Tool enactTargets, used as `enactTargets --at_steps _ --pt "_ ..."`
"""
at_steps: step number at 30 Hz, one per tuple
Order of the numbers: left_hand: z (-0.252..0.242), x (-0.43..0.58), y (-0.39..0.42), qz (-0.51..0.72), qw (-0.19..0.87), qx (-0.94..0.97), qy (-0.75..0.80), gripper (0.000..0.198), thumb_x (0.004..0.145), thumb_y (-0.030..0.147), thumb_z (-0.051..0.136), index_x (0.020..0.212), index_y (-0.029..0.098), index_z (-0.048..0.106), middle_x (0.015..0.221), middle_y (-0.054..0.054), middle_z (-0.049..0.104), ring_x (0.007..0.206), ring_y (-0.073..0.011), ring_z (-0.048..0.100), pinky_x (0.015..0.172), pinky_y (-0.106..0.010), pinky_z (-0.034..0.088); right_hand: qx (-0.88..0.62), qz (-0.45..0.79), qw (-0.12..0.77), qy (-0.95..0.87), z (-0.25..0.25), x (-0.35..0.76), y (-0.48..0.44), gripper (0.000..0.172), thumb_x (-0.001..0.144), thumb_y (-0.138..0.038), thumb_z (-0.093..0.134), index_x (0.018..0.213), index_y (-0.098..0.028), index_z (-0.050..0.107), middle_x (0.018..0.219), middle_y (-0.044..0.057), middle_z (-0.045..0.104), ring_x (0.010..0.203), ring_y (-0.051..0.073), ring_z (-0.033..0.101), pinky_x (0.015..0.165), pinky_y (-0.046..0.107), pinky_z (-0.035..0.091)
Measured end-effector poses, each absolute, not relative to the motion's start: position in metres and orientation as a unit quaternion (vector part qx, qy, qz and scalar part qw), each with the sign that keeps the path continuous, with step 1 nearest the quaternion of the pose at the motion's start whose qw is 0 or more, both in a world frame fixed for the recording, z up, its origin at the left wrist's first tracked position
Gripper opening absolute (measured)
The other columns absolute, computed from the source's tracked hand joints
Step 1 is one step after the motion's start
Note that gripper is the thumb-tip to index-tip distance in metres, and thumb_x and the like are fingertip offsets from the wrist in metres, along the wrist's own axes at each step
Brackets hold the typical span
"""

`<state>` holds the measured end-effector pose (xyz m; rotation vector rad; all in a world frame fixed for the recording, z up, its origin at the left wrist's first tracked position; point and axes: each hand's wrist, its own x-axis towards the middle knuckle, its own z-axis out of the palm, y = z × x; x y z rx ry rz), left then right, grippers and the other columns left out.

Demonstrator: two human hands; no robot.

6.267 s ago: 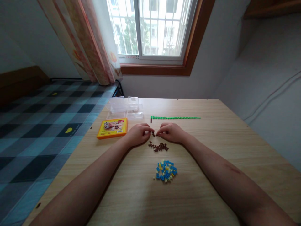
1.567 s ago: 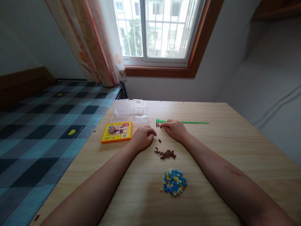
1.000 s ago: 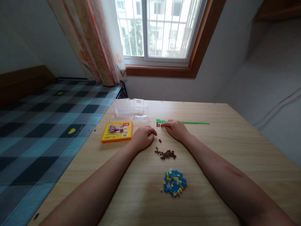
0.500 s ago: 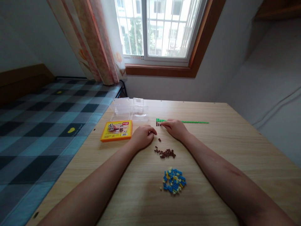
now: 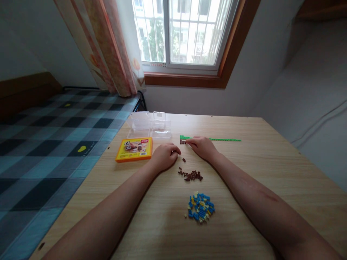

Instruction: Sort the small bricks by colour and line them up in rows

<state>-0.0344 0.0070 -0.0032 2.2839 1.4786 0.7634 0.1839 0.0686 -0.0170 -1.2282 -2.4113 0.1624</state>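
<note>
Near the far side of the table, my right hand has its thumb and index fingertips pinched at a small brown building brick, partly hidden by the fingers. That brick is in a short row of brown bricks, just in front of a long line of green bricks whose pieces get smaller to the right. My left hand rests on the table with its index finger reaching out and nothing visible in it. One loose brown brick lies between the hands, nearer to me than the row.
A pile of brown bricks lies closer to me, and nearer still a pile of blue and yellow bricks. Left of my left hand is a yellow-orange flat box. Behind it stand clear plastic cases. A checked bed adjoins the table's left.
Both hands keep almost the same place and pose. The view has shifted very slightly; the bricks and box look unmoved.
</note>
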Motion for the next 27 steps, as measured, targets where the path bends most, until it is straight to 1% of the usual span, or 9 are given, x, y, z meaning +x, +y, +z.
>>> enactTargets --at_steps 9,11,14,17,19,22,27 --pt "-0.001 -0.034 0.006 0.263 0.159 0.796 0.521 0.025 0.08 0.01 0.056 0.081 0.021 0.078 0.087 -0.004 0.074 0.08 -0.0188 0.066 0.078 -0.032 0.05 -0.431 0.073 0.241 -0.866 -0.019 0.184 0.068 0.026 0.099 -0.033 0.054 0.109 -0.03 0.078 0.098 0.004 0.075 0.082 0.017 0.066 0.073 0.027 0.044" --pt "0.0 -0.034 0.006 0.262 0.159 0.797 0.521 0.025 0.08 0.01 0.056 0.08 0.021 0.077 0.086 -0.004 0.074 0.079 -0.0186 0.066 0.077 -0.032 0.05 -0.415 0.099 0.275 -0.862 -0.019 0.184 0.067 0.026 0.098 -0.032 0.055 0.107 -0.027 0.079 0.093 0.004 0.075 0.077 0.016 0.064 0.071 0.026 0.043" --pt "0.0 -0.035 0.006 0.271 0.161 0.794 0.52 0.024 0.079 0.008 0.056 0.078 0.02 0.077 0.083 -0.003 0.073 0.077 -0.0181 0.065 0.076 -0.031 0.05 -0.365 0.187 0.303 -0.86 -0.016 0.186 0.061 0.025 0.095 -0.032 0.058 0.1 -0.021 0.08 0.081 0.005 0.071 0.068 0.014 0.058 0.064 0.025 0.042" --pt "-0.001 -0.036 0.007 0.284 0.163 0.786 0.524 0.024 0.078 0.007 0.056 0.076 0.02 0.075 0.08 -0.003 0.072 0.076 -0.0174 0.064 0.076 -0.03 0.05 -0.303 0.276 0.271 -0.871 -0.01 0.19 0.055 0.023 0.092 -0.032 0.062 0.094 -0.019 0.08 0.075 0.003 0.067 0.065 0.013 0.055 0.061 0.024 0.041" --pt "-0.001 -0.037 0.007 0.287 0.165 0.784 0.525 0.024 0.078 0.007 0.055 0.075 0.02 0.075 0.078 -0.002 0.072 0.075 -0.0171 0.064 0.075 -0.03 0.05 -0.272 0.301 0.248 -0.88 -0.005 0.191 0.052 0.022 0.09 -0.032 0.062 0.092 -0.019 0.08 0.074 0.003 0.065 0.066 0.013 0.055 0.062 0.025 0.041" --pt "-0.001 -0.037 0.007 0.29 0.168 0.786 0.52 0.023 0.077 0.007 0.055 0.075 0.02 0.075 0.078 -0.002 0.072 0.075 -0.0171 0.064 0.075 -0.029 0.05 -0.25 0.305 0.223 -0.892 0.0 0.192 0.049 0.022 0.089 -0.029 0.061 0.09 -0.02 0.081 0.074 0.002 0.064 0.066 0.012 0.055 0.063 0.025 0.041" --pt "-0.002 -0.037 0.007 0.292 0.169 0.787 0.516 0.024 0.077 0.006 0.055 0.074 0.019 0.075 0.078 -0.002 0.072 0.076 -0.017 0.064 0.074 -0.029 0.049 -0.254 0.281 0.192 -0.905 0.004 0.191 0.046 0.02 0.088 -0.028 0.062 0.093 -0.024 0.081 0.073 0.001 0.065 0.064 0.011 0.055 0.062 0.024 0.039"
